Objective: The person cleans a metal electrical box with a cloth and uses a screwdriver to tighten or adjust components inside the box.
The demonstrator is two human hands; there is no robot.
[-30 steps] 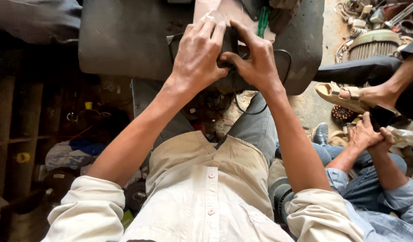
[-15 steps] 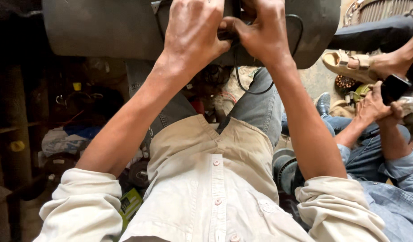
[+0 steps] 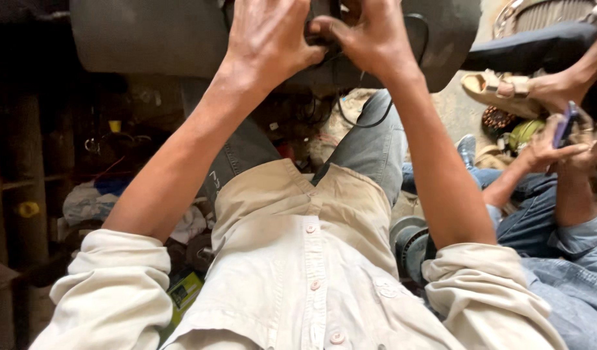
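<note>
Both my hands work at the top of the view on a small dark part point(image 3: 321, 42) that sits on a large grey metal body point(image 3: 149, 32). My left hand point(image 3: 266, 35) covers the part from the left, fingers spread and bent. From the right, my right hand point(image 3: 366, 32) pinches it, thumb and fingers closed around it. A black cable point(image 3: 363, 120) loops down from the part over my knee. The part itself is mostly hidden under my fingers.
To the right another person in denim point(image 3: 564, 259) sits holding a phone point(image 3: 563, 126). A sandalled foot point(image 3: 506, 87) rests near the grey body. Dark shelves and clutter point(image 3: 45, 188) fill the left. A round metal part point(image 3: 408, 240) lies by my right elbow.
The view has tilted down, so my hands and the grey body have slid to the top edge. My fingers have shifted on the dark part; the left hand's fingers are more spread.
</note>
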